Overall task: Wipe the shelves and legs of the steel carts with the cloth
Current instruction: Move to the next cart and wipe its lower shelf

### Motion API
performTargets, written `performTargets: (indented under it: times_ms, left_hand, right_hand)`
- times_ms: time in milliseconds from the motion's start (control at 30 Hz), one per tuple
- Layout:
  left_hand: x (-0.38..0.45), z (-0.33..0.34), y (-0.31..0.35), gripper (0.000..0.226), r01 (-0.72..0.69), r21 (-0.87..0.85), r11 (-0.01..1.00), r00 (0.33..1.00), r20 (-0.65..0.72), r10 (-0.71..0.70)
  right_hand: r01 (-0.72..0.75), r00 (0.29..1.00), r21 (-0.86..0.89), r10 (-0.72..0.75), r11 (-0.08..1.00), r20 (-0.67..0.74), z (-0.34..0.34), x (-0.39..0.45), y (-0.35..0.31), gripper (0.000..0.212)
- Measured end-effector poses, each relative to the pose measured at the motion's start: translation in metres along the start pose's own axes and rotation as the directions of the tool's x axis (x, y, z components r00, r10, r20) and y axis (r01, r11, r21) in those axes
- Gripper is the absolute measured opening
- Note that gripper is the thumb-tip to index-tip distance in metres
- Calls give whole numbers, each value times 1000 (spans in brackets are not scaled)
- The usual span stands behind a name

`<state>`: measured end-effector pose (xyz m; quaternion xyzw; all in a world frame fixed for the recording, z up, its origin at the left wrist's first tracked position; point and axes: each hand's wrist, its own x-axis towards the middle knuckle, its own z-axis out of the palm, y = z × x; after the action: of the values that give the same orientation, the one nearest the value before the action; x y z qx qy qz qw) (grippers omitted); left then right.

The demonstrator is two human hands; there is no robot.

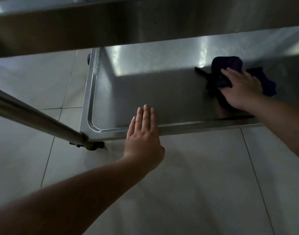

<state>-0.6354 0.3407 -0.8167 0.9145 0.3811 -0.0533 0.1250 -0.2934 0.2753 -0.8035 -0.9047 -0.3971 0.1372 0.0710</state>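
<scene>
The steel cart's bottom shelf [145, 92] lies low over the floor, with a raised rim around it. A dark purple cloth [226, 65] lies bunched on the shelf at the right. My right hand [240, 89] presses flat on the cloth, fingers spread and pointing left. My left hand [143, 131] rests with straight fingers on the shelf's front rim, holding nothing. A steel leg [35, 116] slants from the left edge down to the shelf's front-left corner.
An upper steel shelf [145, 22] spans the top of the view and overhangs the back of the bottom shelf. Pale floor tiles [196, 184] surround the cart. A caster [94, 146] sits under the front-left corner, another dark one [89, 58] at the back-left.
</scene>
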Motion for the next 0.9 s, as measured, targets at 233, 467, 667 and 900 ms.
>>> performTargets:
  times_ms: [233, 467, 667, 900]
  left_hand:
    - [-1, -6, 5, 107, 28, 49, 998, 999, 18, -29]
    - [-2, -10, 4, 105, 14, 95, 995, 998, 61, -20]
    - [1, -10, 2, 108, -5, 159, 987, 998, 67, -6]
    - [2, -6, 5, 114, 30, 190, 981, 998, 45, -40]
  right_hand:
    - [215, 972, -21, -212, 976, 99, 40, -13, -128, 71]
    - [613, 784, -51, -600, 788, 158, 33, -78, -78, 77]
    - [615, 787, -135, -595, 777, 163, 10, -95, -4, 76]
    - [486, 873, -156, -468, 860, 138, -16, -96, 92, 84]
